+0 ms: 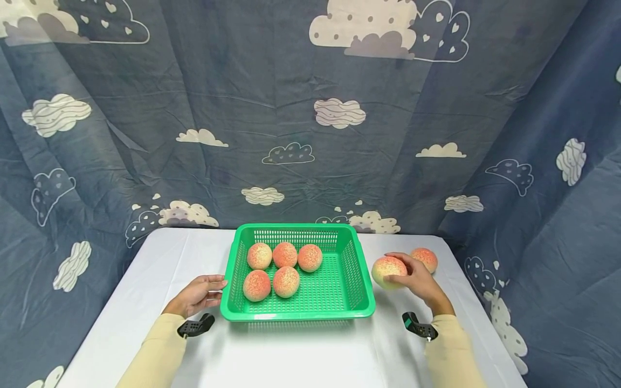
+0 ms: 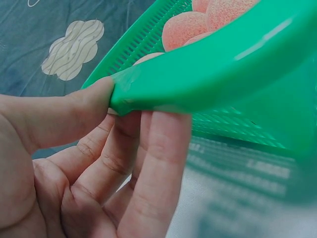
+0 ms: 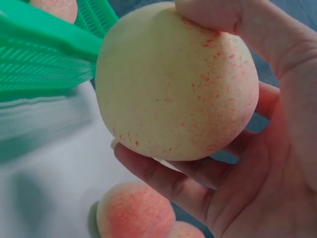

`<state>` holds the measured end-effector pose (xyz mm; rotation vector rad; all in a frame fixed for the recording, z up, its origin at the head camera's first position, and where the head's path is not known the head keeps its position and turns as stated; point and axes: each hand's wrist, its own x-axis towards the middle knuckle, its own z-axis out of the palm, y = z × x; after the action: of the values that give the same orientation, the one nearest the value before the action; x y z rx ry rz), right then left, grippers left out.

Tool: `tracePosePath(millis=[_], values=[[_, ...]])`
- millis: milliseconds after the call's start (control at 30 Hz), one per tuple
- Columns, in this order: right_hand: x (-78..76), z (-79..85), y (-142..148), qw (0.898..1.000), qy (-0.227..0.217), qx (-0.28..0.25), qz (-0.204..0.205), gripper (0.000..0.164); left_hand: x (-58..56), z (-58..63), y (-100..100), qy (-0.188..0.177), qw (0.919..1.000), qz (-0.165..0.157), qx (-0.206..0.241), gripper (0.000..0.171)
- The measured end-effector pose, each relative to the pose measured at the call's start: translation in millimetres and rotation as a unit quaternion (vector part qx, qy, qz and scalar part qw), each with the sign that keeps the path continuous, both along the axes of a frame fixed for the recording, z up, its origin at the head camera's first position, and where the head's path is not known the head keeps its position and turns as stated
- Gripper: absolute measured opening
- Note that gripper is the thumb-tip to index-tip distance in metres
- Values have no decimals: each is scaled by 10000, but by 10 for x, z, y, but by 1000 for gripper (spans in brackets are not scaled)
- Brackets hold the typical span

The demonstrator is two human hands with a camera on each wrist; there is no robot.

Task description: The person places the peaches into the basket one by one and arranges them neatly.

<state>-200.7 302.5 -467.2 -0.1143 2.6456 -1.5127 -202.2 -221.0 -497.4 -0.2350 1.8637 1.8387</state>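
A green plastic basket (image 1: 330,315) stands mid-table with several peaches (image 1: 286,282) in its left part. At its left rim is my left hand (image 1: 198,295). The left wrist view shows the thumb and fingers (image 2: 161,163) pinching that rim, thumb above and fingertips underneath. To the right of the basket, my right hand (image 1: 418,277) grips a pale yellow peach with red speckles (image 3: 168,94), thumb on one side and fingers around the other. Beyond that hand lies a redder peach (image 1: 424,258); in the right wrist view two peaches (image 3: 136,210) show below the fingers.
A white cloth (image 1: 301,355) covers the table. Dark blue curtains with cloud prints (image 1: 233,118) hang behind and at both sides. Each wrist wears a black band (image 1: 196,325).
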Motion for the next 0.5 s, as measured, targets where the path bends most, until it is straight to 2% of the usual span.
tracePosePath(millis=[267,500], values=[[-34,165,-34,9991,32,-101,399,64,6,3,4,-50,10000,46,-22,41],[-146,241,-133,9974,70,-92,718,64,7,5,4,2,10000,19,5,41]])
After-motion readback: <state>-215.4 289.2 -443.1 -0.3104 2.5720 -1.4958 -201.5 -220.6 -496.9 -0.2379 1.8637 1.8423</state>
